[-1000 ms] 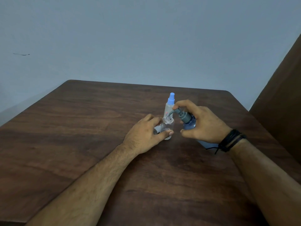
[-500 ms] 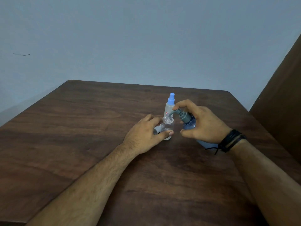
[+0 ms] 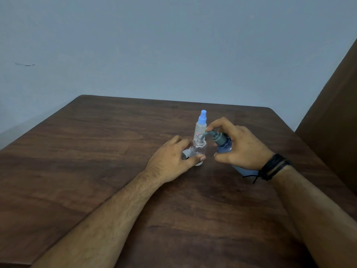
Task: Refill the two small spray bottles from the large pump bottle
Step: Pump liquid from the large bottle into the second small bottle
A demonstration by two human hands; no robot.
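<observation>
A small clear spray bottle (image 3: 199,149) stands uncapped on the wooden table (image 3: 96,151). My left hand (image 3: 172,159) grips its body and also holds a grey cap (image 3: 50,156) between the fingers. My right hand (image 3: 239,149) grips the large blue pump bottle (image 3: 224,147), tilted left. Its forefinger rests on the grey pump head (image 3: 217,137), whose spout hangs over the open neck. A second small spray bottle (image 3: 201,124) with a light blue top stands just behind.
A dark wooden panel (image 3: 332,113) rises at the table's right side. A plain blue-grey wall lies beyond the far edge. A black cord bracelet (image 3: 272,167) sits on my right wrist.
The pump head has risen slightly under my right forefinger. Both hands and bottles stay where they were.
</observation>
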